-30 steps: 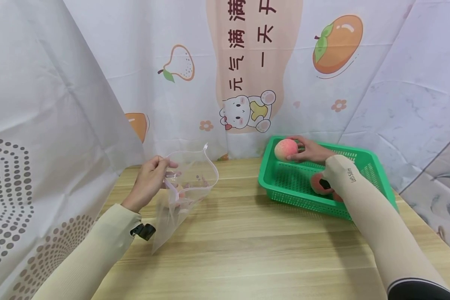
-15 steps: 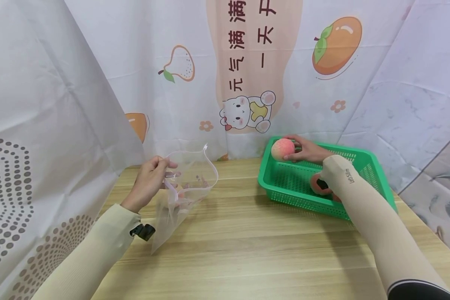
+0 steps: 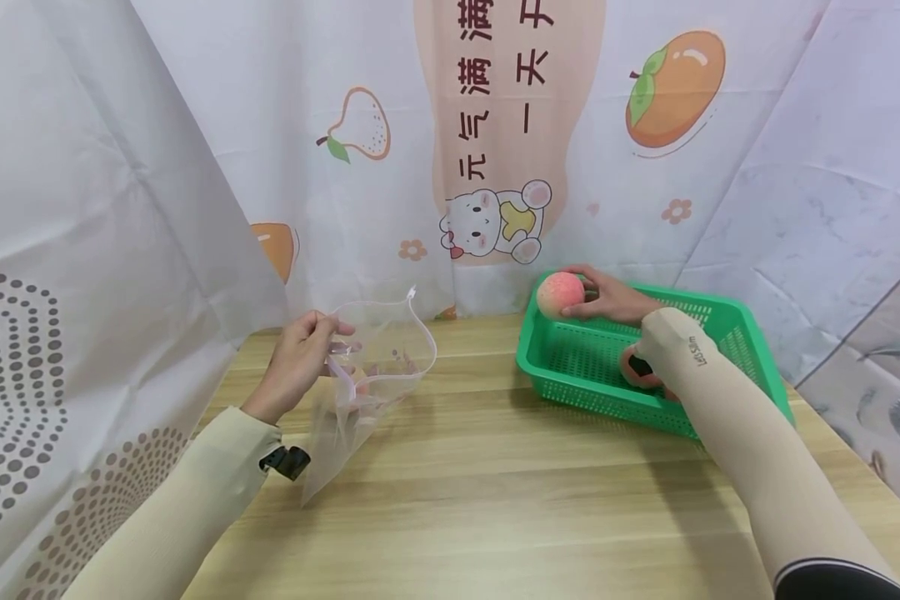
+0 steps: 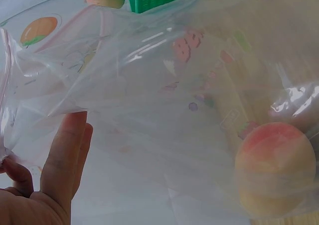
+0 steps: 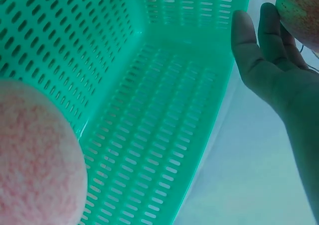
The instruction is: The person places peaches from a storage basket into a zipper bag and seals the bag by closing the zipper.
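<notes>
My left hand pinches the rim of a clear zip-lock bag, its mouth gaping to the right. Through the plastic in the left wrist view, a yellow-and-pink peach shows low in the bag. My right hand grips another peach between thumb and fingers, above the back left of a green plastic basket. Inside that basket a further peach lies partly hidden by the right wrist. The right wrist view shows a peach large and close at lower left.
A wood-grain table carries the basket on the right and the bag on the left. Behind it hangs a printed white curtain, close to the basket's back edge. A dotted cloth borders the left side.
My right hand has shifted slightly left with the peach, toward the basket's left rim. The left hand and the bag have stayed nearly still.
</notes>
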Action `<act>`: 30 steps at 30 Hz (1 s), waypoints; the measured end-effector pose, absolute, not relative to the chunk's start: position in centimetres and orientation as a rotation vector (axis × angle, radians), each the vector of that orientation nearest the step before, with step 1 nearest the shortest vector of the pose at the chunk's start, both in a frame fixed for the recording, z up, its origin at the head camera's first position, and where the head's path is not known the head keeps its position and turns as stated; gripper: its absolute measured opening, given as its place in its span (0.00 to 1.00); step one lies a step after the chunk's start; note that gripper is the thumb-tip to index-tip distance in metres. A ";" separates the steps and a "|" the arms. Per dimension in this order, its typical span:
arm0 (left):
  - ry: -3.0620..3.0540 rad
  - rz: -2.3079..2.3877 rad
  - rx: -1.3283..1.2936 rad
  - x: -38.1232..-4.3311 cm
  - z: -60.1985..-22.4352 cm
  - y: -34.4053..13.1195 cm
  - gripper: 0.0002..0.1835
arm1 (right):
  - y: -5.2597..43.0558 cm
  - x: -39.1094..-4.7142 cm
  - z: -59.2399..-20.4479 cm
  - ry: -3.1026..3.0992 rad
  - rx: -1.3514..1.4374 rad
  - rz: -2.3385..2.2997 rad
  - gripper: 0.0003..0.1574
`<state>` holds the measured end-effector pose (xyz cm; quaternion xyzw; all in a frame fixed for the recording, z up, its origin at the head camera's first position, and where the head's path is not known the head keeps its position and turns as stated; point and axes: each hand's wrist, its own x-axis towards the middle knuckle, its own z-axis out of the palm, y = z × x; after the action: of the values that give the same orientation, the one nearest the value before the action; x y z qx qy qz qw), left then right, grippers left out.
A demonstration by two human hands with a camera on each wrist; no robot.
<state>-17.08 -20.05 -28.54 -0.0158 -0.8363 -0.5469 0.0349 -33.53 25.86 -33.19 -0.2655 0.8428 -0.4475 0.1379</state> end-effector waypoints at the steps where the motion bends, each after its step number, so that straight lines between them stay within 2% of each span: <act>1: -2.566 -1.681 -0.055 -17.1 -28.5 -20.1 0.20 | 25.7 -33.6 -33.1 2.448 -0.772 -1.296 0.47; 30: -2.540 -1.738 -0.054 -16.9 -28.5 -20.0 0.21 | 22.2 -32.4 -31.8 2.426 -0.881 -1.321 0.48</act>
<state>-16.94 -20.00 -28.52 -0.0175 -0.8247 -0.5644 0.0315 -32.43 22.24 -31.84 -0.3015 0.8307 -0.4522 0.1207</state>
